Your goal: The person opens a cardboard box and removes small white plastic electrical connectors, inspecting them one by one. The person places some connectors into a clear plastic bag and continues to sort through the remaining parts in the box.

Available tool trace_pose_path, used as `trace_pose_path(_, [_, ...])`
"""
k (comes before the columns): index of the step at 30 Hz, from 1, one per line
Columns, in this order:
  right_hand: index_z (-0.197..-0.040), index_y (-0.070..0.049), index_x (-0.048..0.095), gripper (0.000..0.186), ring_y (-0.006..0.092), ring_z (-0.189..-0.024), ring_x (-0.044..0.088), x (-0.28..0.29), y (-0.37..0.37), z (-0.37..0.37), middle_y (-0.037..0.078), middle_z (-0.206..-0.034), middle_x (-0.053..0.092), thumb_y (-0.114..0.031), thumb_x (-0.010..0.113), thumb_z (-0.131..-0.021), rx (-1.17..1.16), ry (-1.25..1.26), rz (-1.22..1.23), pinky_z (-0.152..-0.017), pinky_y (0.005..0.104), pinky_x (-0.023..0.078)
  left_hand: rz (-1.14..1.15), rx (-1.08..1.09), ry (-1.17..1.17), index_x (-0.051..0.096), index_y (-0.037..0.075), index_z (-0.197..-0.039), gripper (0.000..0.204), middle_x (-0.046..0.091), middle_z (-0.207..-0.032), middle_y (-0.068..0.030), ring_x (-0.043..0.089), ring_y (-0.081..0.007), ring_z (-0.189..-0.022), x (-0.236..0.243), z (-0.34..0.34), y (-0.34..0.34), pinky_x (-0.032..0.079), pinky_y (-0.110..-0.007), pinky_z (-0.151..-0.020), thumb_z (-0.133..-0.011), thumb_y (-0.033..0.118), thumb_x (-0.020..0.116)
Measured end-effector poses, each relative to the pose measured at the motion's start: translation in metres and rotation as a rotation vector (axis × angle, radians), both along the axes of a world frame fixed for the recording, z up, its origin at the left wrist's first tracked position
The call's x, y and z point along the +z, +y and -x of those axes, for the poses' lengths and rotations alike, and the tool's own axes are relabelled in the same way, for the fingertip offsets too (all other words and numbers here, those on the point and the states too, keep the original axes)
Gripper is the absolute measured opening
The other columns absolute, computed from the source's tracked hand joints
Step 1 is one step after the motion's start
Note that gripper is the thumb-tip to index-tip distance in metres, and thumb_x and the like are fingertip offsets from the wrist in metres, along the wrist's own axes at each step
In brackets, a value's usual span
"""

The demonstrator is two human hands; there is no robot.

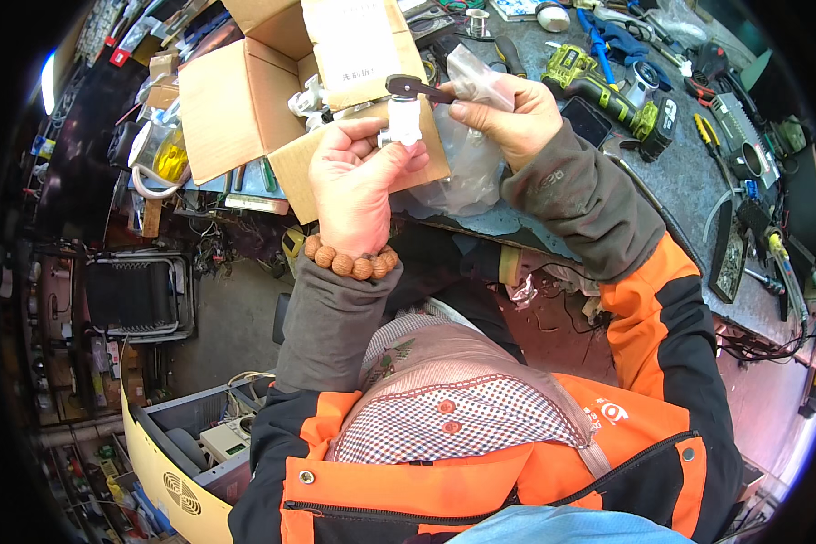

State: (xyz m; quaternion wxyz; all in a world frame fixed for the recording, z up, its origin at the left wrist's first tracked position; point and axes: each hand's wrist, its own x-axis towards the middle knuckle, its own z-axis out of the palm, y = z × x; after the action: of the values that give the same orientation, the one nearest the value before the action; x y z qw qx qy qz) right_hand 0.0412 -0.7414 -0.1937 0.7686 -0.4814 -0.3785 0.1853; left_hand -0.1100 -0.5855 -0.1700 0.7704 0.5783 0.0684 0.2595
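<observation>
My left hand point(358, 186) is closed round a small white plastic fitting point(405, 120), held upright between thumb and fingers. A dark, flat tool with a round, ring-like head point(404, 86) sits at the fitting's top end. Its handle runs to the right into my right hand point(519, 116), which pinches it between thumb and fingers. Whether the head grips the fitting or only touches it I cannot tell. Behind my hands stands an open cardboard box point(222, 113) with more white fittings point(310, 100) inside. A clear plastic bag point(462, 172) hangs below my right hand.
A green and black cordless power tool point(598, 86) lies on the cluttered blue-grey bench point(689, 181) beside a dark phone point(587, 121). Pliers, cables and a yellow-handled tool point(705, 133) lie at the right. At lower left are a black folding chair point(136, 295) and an opened computer case point(199, 444).
</observation>
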Motion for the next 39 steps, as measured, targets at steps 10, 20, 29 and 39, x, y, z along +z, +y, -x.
trace_pose_path(10, [-0.124, -0.003, 0.073, 0.030, 0.0104, -0.101, 0.069, 0.005, -0.002, 0.003, 0.003, -0.110, 0.077, -0.006, 0.080, -0.095, -0.054, -0.024, 0.008, -0.090, 0.0297, 0.056, 0.032, -0.061, 0.035, 0.057, -0.006, -0.121, 0.033, 0.074, -0.105, -0.0187, 0.077, -0.0244, -0.089, -0.001, -0.002, 0.004, 0.067, -0.038, -0.080, -0.094, -0.003, 0.075])
trace_pose_path(20, [-0.125, -0.002, 0.074, 0.031, 0.0119, -0.103, 0.069, -0.004, -0.001, 0.000, 0.003, -0.112, 0.076, -0.009, 0.080, -0.095, -0.011, -0.132, 0.108, -0.094, 0.0314, 0.054, 0.110, -0.085, 0.016, 0.060, -0.005, -0.122, 0.029, 0.074, -0.109, -0.0176, 0.077, -0.0254, -0.093, -0.002, 0.000, 0.007, 0.067, -0.037, -0.082, -0.095, -0.004, 0.072])
trace_pose_path(29, [-0.142, -0.003, 0.061, 0.047, 0.0162, -0.117, 0.068, 0.000, 0.001, -0.001, 0.008, -0.122, 0.075, -0.006, 0.076, -0.097, 0.041, -0.144, -0.049, -0.106, 0.0335, 0.052, 0.174, -0.204, 0.028, 0.060, -0.005, -0.126, 0.031, 0.073, -0.115, -0.0189, 0.076, -0.0249, -0.100, 0.004, 0.001, 0.012, 0.066, -0.035, -0.087, -0.097, -0.003, 0.070])
trace_pose_path(39, [-0.145, -0.004, 0.061, 0.050, 0.0178, -0.117, 0.067, -0.001, 0.000, -0.001, 0.008, -0.122, 0.074, -0.006, 0.076, -0.097, 0.064, -0.096, -0.056, -0.108, 0.0350, 0.050, 0.306, -0.281, 0.009, 0.058, -0.005, -0.132, 0.033, 0.072, -0.119, -0.0202, 0.076, -0.0268, -0.102, 0.004, 0.000, 0.018, 0.066, -0.037, -0.088, -0.101, 0.002, 0.066])
